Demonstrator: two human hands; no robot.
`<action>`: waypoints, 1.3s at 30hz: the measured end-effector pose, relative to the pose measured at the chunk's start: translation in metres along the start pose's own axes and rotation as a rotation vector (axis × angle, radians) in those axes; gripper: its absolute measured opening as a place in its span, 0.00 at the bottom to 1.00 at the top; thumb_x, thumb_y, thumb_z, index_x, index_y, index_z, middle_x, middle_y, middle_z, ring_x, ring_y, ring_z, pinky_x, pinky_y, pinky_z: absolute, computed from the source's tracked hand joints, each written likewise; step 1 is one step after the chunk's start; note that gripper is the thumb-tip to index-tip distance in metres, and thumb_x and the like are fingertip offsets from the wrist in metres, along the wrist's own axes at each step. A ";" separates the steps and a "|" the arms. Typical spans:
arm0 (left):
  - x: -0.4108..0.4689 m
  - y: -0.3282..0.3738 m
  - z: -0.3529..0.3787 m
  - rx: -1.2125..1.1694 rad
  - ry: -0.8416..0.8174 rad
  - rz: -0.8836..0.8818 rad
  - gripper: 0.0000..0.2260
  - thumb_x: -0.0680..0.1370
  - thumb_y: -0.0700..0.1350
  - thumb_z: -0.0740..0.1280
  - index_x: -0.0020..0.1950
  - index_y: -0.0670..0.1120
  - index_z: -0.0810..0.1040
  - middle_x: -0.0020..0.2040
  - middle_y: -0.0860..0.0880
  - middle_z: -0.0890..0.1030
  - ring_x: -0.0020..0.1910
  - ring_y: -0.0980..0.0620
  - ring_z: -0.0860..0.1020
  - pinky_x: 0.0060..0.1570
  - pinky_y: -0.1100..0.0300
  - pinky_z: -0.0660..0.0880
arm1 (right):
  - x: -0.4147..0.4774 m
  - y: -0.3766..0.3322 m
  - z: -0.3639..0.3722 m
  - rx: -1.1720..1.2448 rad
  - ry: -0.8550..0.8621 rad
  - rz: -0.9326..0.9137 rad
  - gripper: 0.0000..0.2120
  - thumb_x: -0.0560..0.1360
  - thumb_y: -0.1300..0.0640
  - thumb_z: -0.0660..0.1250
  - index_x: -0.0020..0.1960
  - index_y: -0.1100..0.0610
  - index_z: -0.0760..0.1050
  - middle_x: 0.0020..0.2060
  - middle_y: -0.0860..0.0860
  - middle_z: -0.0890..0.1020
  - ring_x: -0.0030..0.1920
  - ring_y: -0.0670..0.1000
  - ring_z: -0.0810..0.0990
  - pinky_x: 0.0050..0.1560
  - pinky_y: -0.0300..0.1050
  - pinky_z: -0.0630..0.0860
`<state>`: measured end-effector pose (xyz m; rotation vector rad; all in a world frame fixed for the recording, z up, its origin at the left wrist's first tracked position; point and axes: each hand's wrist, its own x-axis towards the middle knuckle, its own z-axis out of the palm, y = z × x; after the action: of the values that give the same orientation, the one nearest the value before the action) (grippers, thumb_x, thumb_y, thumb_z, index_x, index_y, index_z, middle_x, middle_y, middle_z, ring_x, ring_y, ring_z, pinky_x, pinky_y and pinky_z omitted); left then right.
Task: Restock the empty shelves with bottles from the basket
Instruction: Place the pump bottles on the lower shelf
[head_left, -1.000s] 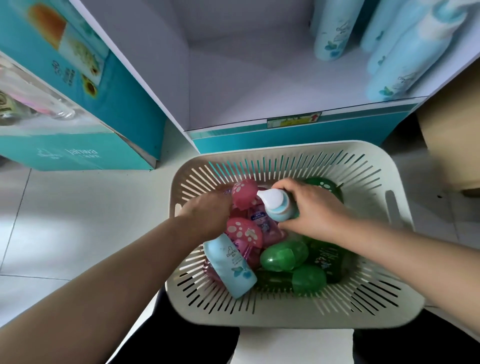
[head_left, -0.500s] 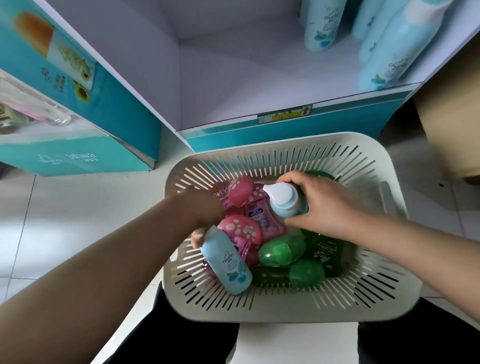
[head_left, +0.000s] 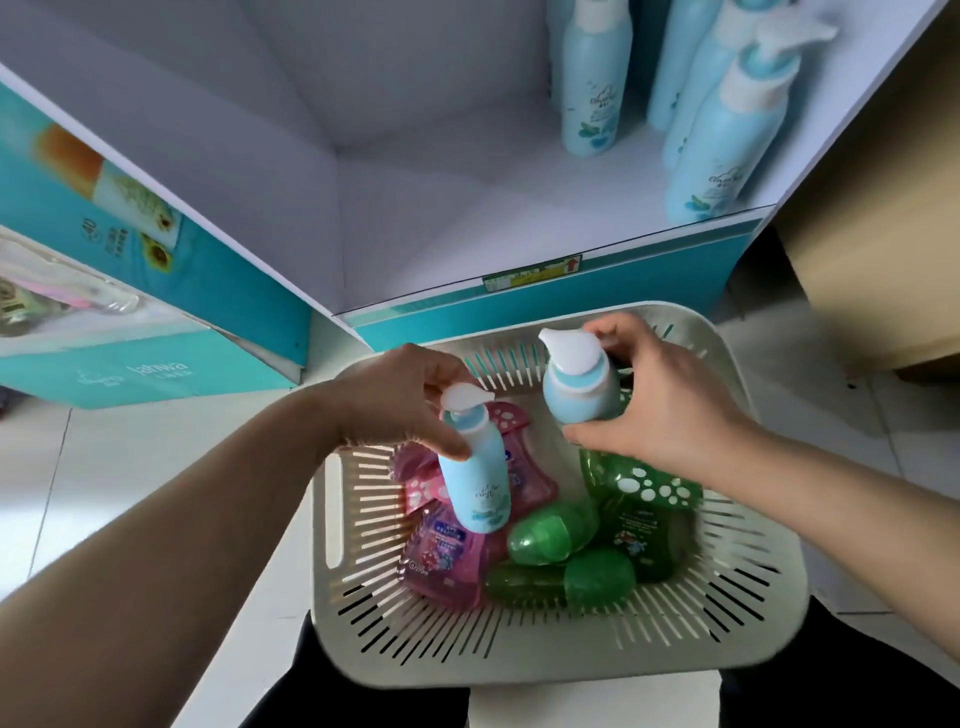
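A cream slotted basket (head_left: 545, 654) sits on the floor below the white shelf (head_left: 441, 228). My left hand (head_left: 395, 400) grips a light-blue pump bottle (head_left: 475, 467) by its neck, upright above the basket's left side. My right hand (head_left: 670, 405) holds a second light-blue pump bottle (head_left: 576, 389) lifted over the basket's far rim. Pink bottles (head_left: 447, 561) and green bottles (head_left: 556, 535) lie inside the basket. Several light-blue bottles (head_left: 592, 88) stand at the shelf's right end.
A teal display stand (head_left: 130, 332) with packaged goods stands at the left. A tan cardboard box (head_left: 878, 249) stands at the right. White tiled floor (head_left: 130, 467) surrounds the basket. The shelf's left and middle are bare.
Both hands have lifted out of the basket, each raising a light-blue bottle. The left bottle, earlier lying flat, now hangs upright. The view tilted up toward the shelf.
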<state>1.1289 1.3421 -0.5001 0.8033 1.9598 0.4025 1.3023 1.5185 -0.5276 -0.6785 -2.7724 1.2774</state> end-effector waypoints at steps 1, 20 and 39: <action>-0.001 0.009 -0.008 -0.057 0.045 0.029 0.16 0.65 0.39 0.79 0.50 0.46 0.81 0.47 0.50 0.84 0.48 0.50 0.82 0.51 0.58 0.78 | 0.001 -0.001 -0.005 0.013 0.059 -0.003 0.33 0.57 0.49 0.81 0.57 0.48 0.67 0.45 0.36 0.74 0.45 0.44 0.76 0.45 0.40 0.70; 0.099 0.157 -0.058 -0.359 0.767 0.296 0.15 0.66 0.38 0.74 0.51 0.49 0.80 0.41 0.53 0.80 0.40 0.53 0.77 0.47 0.59 0.78 | 0.007 0.027 -0.092 0.303 0.464 -0.013 0.30 0.59 0.51 0.80 0.55 0.40 0.69 0.48 0.37 0.79 0.49 0.43 0.78 0.52 0.47 0.77; 0.155 0.156 -0.028 -0.312 0.873 0.059 0.25 0.69 0.44 0.77 0.61 0.45 0.69 0.58 0.48 0.76 0.53 0.49 0.75 0.55 0.55 0.76 | 0.015 0.040 -0.089 0.380 0.508 -0.012 0.32 0.59 0.49 0.76 0.61 0.45 0.71 0.55 0.46 0.78 0.54 0.47 0.78 0.56 0.51 0.77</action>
<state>1.1100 1.5628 -0.4967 0.5106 2.5596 1.2169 1.3203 1.6116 -0.5001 -0.8119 -2.0616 1.3447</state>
